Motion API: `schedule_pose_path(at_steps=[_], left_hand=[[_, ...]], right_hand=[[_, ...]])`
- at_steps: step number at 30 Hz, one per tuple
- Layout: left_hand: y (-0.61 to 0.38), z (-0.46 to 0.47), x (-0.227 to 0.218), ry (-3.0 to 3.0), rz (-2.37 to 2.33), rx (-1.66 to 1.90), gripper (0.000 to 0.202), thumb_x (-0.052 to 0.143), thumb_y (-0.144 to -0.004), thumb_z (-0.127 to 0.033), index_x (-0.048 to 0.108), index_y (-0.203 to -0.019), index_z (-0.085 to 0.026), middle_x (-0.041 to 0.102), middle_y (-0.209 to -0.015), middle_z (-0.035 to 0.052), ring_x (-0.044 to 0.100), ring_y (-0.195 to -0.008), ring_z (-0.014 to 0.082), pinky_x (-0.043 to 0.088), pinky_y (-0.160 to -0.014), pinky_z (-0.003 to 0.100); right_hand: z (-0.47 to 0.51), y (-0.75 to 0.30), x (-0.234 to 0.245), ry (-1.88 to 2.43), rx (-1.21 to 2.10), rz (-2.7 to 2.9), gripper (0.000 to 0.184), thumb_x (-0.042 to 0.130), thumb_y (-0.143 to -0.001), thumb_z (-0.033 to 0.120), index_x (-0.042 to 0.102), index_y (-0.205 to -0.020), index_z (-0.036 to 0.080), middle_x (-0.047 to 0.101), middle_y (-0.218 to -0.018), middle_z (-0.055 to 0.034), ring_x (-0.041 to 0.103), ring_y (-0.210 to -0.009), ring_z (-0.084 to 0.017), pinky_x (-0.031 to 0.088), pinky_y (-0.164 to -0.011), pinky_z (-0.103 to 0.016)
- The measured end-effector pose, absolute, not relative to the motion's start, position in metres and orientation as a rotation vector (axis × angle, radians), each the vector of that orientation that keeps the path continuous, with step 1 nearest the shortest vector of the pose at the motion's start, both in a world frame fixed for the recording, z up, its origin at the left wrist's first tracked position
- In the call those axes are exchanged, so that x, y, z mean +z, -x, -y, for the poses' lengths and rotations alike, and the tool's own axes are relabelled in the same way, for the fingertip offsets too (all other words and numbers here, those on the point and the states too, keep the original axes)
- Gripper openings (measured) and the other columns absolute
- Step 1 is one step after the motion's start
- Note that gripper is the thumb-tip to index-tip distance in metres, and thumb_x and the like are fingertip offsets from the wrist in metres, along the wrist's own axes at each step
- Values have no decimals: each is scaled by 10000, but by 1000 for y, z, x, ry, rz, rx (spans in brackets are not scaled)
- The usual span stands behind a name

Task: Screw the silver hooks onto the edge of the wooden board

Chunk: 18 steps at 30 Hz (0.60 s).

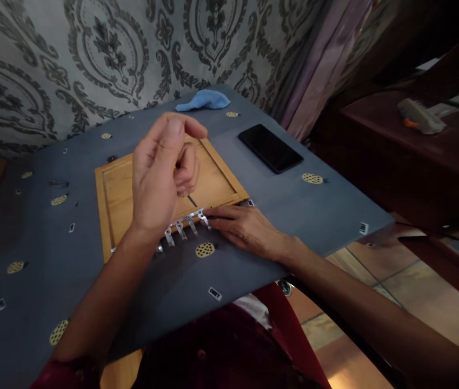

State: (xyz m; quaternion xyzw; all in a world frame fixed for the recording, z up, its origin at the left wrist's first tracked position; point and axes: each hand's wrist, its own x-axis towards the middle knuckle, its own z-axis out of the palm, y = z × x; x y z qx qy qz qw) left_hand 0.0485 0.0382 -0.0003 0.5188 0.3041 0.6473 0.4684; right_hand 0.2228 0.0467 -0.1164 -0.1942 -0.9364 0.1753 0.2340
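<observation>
A wooden framed board [217, 167] lies on the blue-grey tablecloth. Along its near edge runs a silver hook rail [180, 227] with several metal hooks. My left hand [164, 167] is raised over the board, fingers curled into a fist round what looks like a screwdriver [192, 201]. Only a thin dark shaft and a bit of yellow show; the palm and fingers hide the remainder. Low at the board's near right corner, my right hand [249, 227] grips the right end of the hook rail, its fingertips against the metal.
On the table [334, 216] a black phone [270, 148] lies right of the board. A blue cloth [205, 100] rests at the far edge, by the patterned wall. Small dark metal pieces lie left of the board. A brush [421, 116] sits on dark furniture at right.
</observation>
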Motion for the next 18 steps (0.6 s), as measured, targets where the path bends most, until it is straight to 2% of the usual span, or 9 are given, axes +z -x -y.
schedule_pose_path(at_steps=[6,18], left_hand=[[-50,-42,-13,-1298,-765,1517,306,679,-895,-501,648,-771,-222,228,-452,-93,139,-372,70,149,-360,243],[-51,-45,-23,-1291,-778,1482,277,647,-932,-465,639,-806,-218,290,-459,-92,201,-366,64,191,-376,236]], right_hand=[[-47,-223,-118,524,484,2576,337,472,-987,93,723,-1196,174,689,-1353,-101,706,-1132,-215,591,-882,-340],[-47,-222,-118,531,455,2573,344,481,-977,91,720,-1208,180,702,-1333,-98,713,-1123,-213,594,-879,-337]])
